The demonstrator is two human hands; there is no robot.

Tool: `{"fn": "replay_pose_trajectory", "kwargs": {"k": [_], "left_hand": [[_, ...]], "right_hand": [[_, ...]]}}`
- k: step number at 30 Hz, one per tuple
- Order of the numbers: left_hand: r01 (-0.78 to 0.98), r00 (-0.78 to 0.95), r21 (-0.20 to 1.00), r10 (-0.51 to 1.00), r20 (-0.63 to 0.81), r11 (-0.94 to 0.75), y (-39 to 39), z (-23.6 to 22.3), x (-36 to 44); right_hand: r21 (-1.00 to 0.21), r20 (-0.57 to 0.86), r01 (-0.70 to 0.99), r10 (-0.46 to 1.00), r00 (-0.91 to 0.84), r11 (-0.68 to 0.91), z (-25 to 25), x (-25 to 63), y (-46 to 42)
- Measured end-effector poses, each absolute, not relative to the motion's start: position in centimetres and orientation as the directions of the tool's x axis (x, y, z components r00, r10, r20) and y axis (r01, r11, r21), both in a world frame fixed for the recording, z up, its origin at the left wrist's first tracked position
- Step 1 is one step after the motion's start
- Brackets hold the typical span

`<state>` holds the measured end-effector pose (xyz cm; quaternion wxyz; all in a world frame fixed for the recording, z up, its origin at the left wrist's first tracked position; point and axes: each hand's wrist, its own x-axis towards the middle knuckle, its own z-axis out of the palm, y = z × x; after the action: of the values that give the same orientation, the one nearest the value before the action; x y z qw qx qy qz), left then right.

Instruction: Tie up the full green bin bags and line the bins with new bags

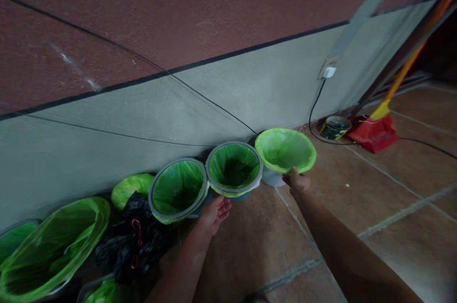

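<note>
Three small bins lined with green bags stand in a row on the tiled floor against the wall. My right hand (298, 182) grips the near rim of the rightmost bin (285, 149), fingers curled on its green liner. My left hand (215, 213) reaches under the gap between the left bin (177, 188) and the middle bin (233, 168); its fingers are loosely spread, palm turned up, touching the bins' lower sides without a clear hold.
A black bag (134, 238) and more green-lined bins (53, 248) crowd the left. A red broom with an orange handle (374, 131) and a round tin (335, 126) sit by the wall at right. A cable runs from a wall socket (328, 72).
</note>
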<state>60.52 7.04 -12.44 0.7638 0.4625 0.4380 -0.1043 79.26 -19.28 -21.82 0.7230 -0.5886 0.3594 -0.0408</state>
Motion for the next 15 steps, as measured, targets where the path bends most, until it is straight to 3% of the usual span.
{"fn": "replay_pose_trajectory", "kwargs": {"k": [4, 7, 11, 15], "left_hand": [[0.621, 0.522, 0.579, 0.272, -0.808, 0.529, 8.3, -13.0, 57.8], [0.687, 0.498, 0.598, 0.332, -0.801, 0.413, 10.4, -13.0, 54.3], [0.769, 0.542, 0.609, 0.306, -0.783, 0.194, 15.2, -11.0, 48.6], [0.768, 0.509, 0.592, 0.327, -0.796, 0.245, 22.1, -8.1, 41.8]], "right_hand": [[-0.832, -0.549, -0.425, -0.424, 0.720, 0.357, -20.8, 76.3, -18.8], [-0.785, -0.616, -0.528, -0.321, 0.719, 0.325, -20.8, 72.2, -18.1], [-0.678, -0.735, -0.730, -0.102, 0.670, 0.090, -21.3, 65.2, -15.1], [-0.606, -0.795, -0.748, 0.196, 0.574, -0.270, -19.7, 58.7, -8.8]]}}
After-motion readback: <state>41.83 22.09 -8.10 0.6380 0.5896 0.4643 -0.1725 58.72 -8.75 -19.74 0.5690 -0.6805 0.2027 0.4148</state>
